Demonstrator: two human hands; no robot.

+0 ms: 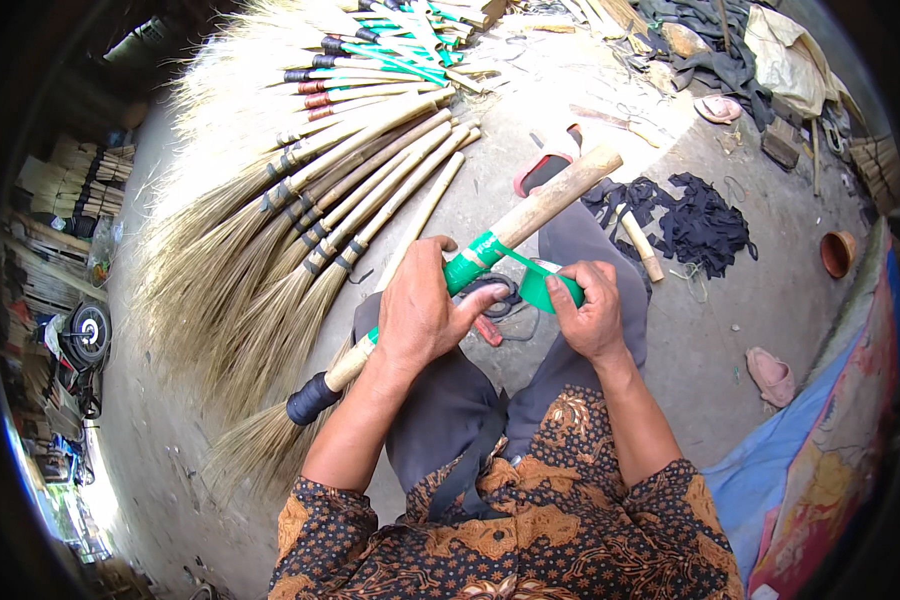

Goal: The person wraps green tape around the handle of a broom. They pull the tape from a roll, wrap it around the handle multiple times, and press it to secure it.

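Observation:
A broom (558,196) with a pale wooden handle lies slanting across my lap, its bristles at the lower left. Black binding (312,398) wraps the handle just above the bristles. My left hand (420,305) is closed round the handle, over a stretch wound with green tape. In my right hand (592,310) is a roll of green tape (546,290), pinched between thumb and fingers. A strip of tape runs taut from the roll to the wound part of the handle. The upper end of the handle is bare wood.
Many finished-looking brooms (360,190) lie fanned out on the floor at the left and far side. Black cloth strips (708,225) are heaped beyond my right knee, near a short wooden stick (640,245). A pink sandal (770,376) and a brown pot (838,254) stand rightward.

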